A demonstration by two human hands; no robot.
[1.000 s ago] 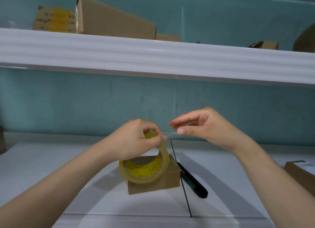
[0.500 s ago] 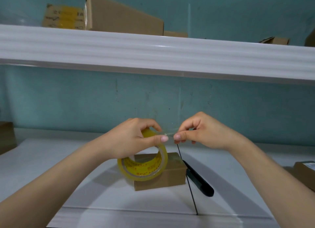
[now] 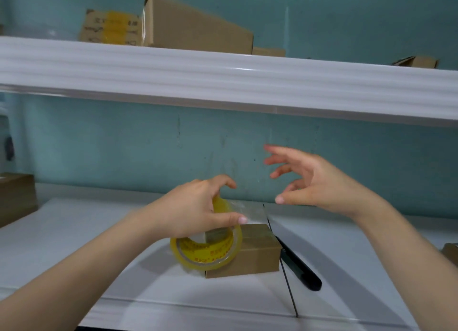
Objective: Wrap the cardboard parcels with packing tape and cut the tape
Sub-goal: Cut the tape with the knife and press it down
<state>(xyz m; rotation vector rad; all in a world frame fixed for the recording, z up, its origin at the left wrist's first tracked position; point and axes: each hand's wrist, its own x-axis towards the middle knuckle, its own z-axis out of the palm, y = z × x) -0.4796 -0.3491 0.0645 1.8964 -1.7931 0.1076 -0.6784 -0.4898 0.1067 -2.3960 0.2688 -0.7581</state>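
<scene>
Head view: left hand (image 3: pixel 195 207) grips glossy yellow tape ring (image 3: pixel 207 249); right hand (image 3: pixel 314 182) splayed

A teal wall (image 3: pixel 124 145) backs a white table (image 3: pixel 62 231), and a long white shelf (image 3: pixel 223 78) crosses above it, bearing cardboard boxes (image 3: pixel 193 31) in soft, even light.
</scene>
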